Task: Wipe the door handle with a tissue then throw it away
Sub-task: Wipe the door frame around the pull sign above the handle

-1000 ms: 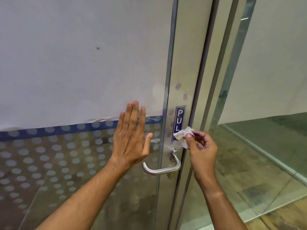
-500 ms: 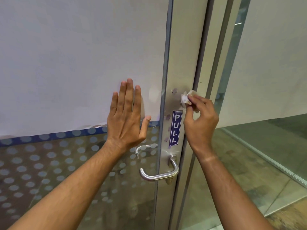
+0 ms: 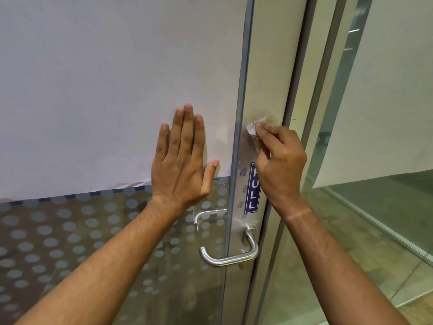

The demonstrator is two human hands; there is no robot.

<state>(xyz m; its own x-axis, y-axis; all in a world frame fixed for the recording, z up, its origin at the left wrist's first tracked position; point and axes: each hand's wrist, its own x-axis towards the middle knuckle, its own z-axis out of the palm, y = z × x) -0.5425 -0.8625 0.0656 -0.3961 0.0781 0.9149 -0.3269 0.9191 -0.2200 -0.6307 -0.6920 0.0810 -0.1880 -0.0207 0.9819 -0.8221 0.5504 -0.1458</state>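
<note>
A silver lever door handle [image 3: 230,256] juts from the metal stile of a glass door, below a blue PULL sticker [image 3: 252,193]. My right hand [image 3: 280,164] pinches a small crumpled white tissue [image 3: 254,129] and holds it against the stile well above the handle, over the sticker. My left hand [image 3: 185,160] lies flat with straight fingers on the door's glass panel, left of the stile.
White paper [image 3: 105,90] covers the upper glass, and a dotted frosted film [image 3: 70,242] the lower part. A second handle [image 3: 206,215] shows through the glass. To the right are the door frame [image 3: 321,90] and another glass panel [image 3: 386,207] over a tiled floor.
My right hand with the tissue has moved up the stile, from just above the handle to above the PULL sticker. My left hand stays flat on the glass.
</note>
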